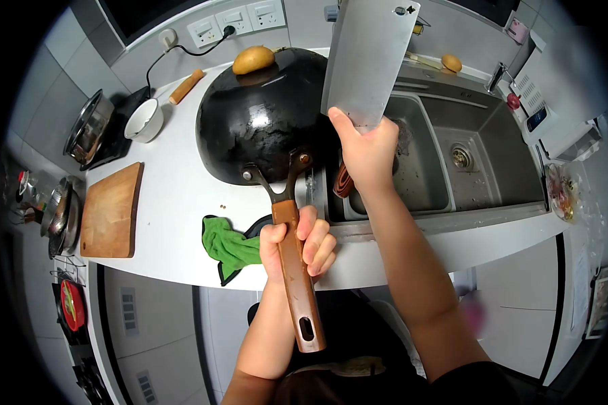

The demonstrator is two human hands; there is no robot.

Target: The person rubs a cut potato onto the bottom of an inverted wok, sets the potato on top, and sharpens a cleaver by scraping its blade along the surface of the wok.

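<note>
At counter point(169, 196) — left hand point(312, 241): fingers curled round wok handle point(298, 283) | right hand point(370, 152): fingers clenched on cleaver point(368, 61)

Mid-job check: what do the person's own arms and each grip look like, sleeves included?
The left arm and right arm have bare forearms, no watch or bracelet visible. A black sleeve covers the right upper arm; no left sleeve shows. The left grip and right grip are gloveless, with no rings visible.

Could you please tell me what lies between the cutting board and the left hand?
In the head view, a green cloth lies there, close to the left hand; bare white counter stretches from the cloth to the cutting board.
</note>
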